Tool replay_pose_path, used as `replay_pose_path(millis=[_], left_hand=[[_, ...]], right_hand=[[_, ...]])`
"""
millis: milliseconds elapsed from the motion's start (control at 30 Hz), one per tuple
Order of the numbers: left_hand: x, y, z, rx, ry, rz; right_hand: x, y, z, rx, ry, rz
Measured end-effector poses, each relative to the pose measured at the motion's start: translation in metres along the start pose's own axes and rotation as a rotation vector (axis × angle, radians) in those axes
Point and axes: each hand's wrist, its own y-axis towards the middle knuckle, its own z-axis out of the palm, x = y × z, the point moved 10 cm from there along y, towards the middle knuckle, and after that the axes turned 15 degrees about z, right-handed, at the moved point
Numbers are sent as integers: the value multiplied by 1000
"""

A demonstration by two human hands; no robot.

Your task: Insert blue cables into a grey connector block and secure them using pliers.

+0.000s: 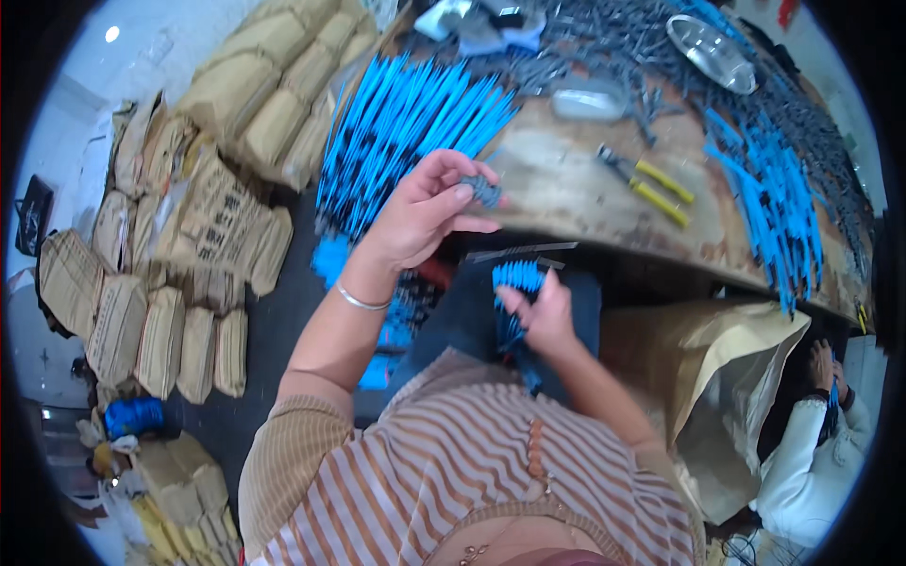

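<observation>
My left hand (429,212) is raised at the edge of the worn wooden table (585,203) and pinches a small grey part (484,191) between thumb and fingers. My right hand (540,316) is lower, over my lap, and grips a bundle of blue pen barrels (516,283) with their ends pointing up. A big fan-shaped heap of the same blue barrels (406,127) lies on the table just beyond my left hand. A silver bangle is on my left wrist.
Yellow-handled pliers (651,184), a heap of grey parts (613,57), a metal bowl (713,52) and more blue barrels (779,212) lie on the table. Stacked paper-wrapped parcels (189,245) fill the floor at left. An open brown bag (727,377) stands at right, beside another person's hand (823,363).
</observation>
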Motion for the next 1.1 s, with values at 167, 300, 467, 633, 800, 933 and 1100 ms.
replay_pose_path(millis=[167, 300, 467, 633, 800, 933, 1100], left_hand=[[35, -50, -23, -5, -282, -123], [35, -65, -24, 37, -308, -107], [30, -67, -30, -64, -299, -96], [33, -70, -36, -110, -311, -46], [36, -67, -37, -158, -226, -101], [36, -62, -34, -121, -239, -102], [39, -61, -37, -104, -145, -120]], right_hand=[[16, -11, 13, -41, -106, -55], [14, -13, 22, -73, -149, -72], [10, -9, 27, -81, -143, -56], [13, -9, 29, -90, -164, -91], [14, -8, 27, -87, -161, -86], [16, -6, 24, -101, -158, -97], [17, -4, 23, -101, -131, -85]])
